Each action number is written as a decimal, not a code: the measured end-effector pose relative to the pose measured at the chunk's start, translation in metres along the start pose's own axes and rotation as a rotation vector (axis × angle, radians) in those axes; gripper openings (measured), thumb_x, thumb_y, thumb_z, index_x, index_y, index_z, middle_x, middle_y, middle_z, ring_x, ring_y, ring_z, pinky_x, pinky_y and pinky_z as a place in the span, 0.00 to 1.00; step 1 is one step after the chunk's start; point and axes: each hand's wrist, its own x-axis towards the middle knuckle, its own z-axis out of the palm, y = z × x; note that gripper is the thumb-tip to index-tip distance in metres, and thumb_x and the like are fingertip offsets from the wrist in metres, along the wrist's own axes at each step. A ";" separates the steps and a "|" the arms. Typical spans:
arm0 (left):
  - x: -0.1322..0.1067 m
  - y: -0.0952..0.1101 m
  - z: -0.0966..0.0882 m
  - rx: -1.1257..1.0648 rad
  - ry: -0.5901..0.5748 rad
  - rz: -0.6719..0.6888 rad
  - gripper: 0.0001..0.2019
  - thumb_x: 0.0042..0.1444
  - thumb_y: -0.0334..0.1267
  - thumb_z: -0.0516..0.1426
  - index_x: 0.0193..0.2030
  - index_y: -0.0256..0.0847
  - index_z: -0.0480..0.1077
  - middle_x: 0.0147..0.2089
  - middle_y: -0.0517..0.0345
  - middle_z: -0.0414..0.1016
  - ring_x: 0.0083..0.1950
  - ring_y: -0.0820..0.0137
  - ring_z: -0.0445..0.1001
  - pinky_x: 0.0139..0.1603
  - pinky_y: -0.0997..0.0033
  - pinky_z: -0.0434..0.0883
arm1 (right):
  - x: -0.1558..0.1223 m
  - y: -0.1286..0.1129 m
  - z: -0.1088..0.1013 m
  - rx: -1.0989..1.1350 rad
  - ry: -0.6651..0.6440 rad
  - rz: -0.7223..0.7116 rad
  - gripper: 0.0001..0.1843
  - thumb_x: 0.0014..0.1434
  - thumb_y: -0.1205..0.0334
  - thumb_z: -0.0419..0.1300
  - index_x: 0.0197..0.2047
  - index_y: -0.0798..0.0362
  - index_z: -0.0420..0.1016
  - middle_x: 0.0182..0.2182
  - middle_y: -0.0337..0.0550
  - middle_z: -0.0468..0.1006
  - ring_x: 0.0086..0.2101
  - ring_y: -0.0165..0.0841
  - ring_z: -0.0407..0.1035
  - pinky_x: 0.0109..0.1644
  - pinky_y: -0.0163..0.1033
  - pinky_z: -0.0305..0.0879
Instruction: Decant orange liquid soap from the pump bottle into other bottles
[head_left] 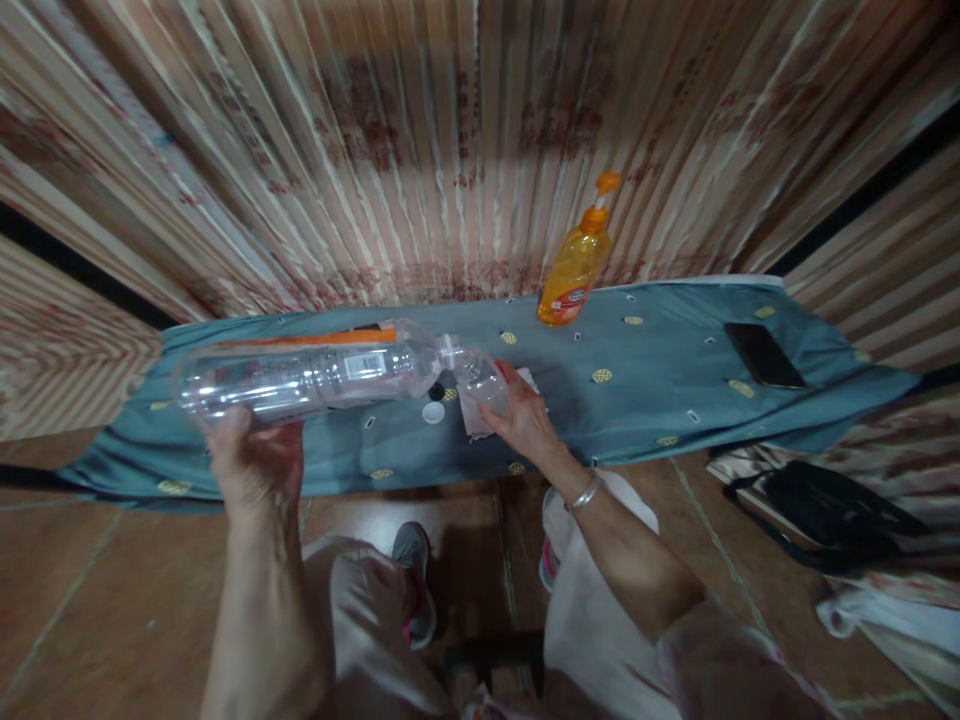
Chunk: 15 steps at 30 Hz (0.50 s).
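Note:
My left hand [259, 455] is wrapped round the base end of a large clear plastic bottle [322, 375], which lies nearly level in the air with an orange-edged label. My right hand [521, 410] grips a small clear bottle [476, 372] just beyond the large bottle's neck. The two mouths meet or nearly meet; I cannot tell whether they touch. Any liquid passing between them is too blurred to see. Below the right hand lies a pale folded cloth or paper [476, 420]. A white disc [433, 412] and a black disc [436, 393] sit beside it.
A pump bottle of orange liquid [576, 265] stands at the back of the green cloth-covered table [645, 400]. A dark phone [763, 355] lies to the right. Behind hangs a pleated curtain [420, 130]. A black bag [825, 510] rests low at the right.

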 end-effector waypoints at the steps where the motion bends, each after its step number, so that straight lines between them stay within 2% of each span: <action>1: 0.000 0.000 0.000 0.002 -0.004 -0.002 0.31 0.34 0.43 0.69 0.51 0.52 0.72 0.48 0.62 0.78 0.57 0.61 0.73 0.55 0.61 0.73 | 0.000 0.000 0.000 0.000 0.001 0.001 0.37 0.55 0.61 0.63 0.67 0.54 0.60 0.59 0.56 0.75 0.56 0.49 0.72 0.61 0.55 0.70; 15: 0.001 0.000 -0.002 -0.018 -0.021 0.009 0.27 0.36 0.43 0.70 0.48 0.50 0.75 0.43 0.61 0.79 0.57 0.60 0.74 0.54 0.61 0.73 | 0.000 0.000 0.000 0.009 0.001 0.006 0.37 0.54 0.62 0.63 0.66 0.55 0.60 0.58 0.56 0.76 0.55 0.48 0.73 0.60 0.55 0.70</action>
